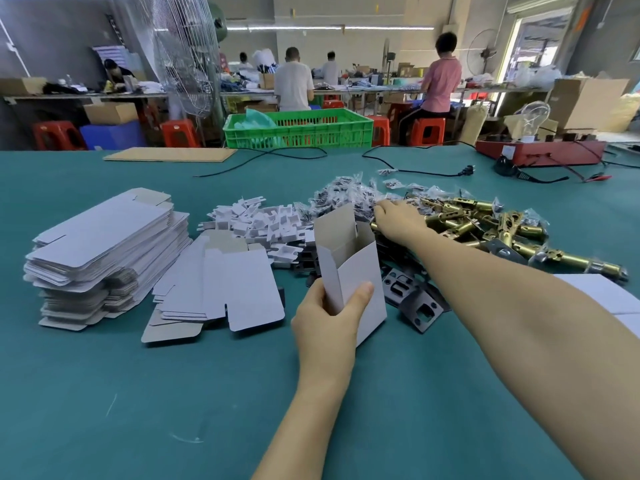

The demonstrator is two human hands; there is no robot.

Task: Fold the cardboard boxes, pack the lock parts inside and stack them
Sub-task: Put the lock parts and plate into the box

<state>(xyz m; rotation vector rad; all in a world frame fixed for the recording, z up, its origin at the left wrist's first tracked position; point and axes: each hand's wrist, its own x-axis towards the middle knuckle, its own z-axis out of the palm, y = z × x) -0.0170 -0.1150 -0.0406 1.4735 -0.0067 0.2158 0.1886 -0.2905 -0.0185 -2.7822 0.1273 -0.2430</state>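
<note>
My left hand [329, 317] grips an upright white cardboard box [349, 271] near its base, with the box's top flaps open. My right hand [398, 216] reaches past the box into the heap of brass latch bolts [485, 226]; its fingers curl down among the latches and small plastic screw bags [343, 199], and what they hold is hidden. Dark strike plates [412, 299] lie just right of the box. A pile of white plastic inserts [259, 223] lies behind it. Flat box blanks [100, 251] are stacked at the left, with loose blanks [221, 289] beside them.
The green table [138, 393] stretches wide in front. White folded boxes [613, 299] sit at the right edge. A cardboard sheet [169, 154], black cables [415, 171] and a red device [540, 152] lie at the back. Beyond stand a green crate [298, 129] and seated workers.
</note>
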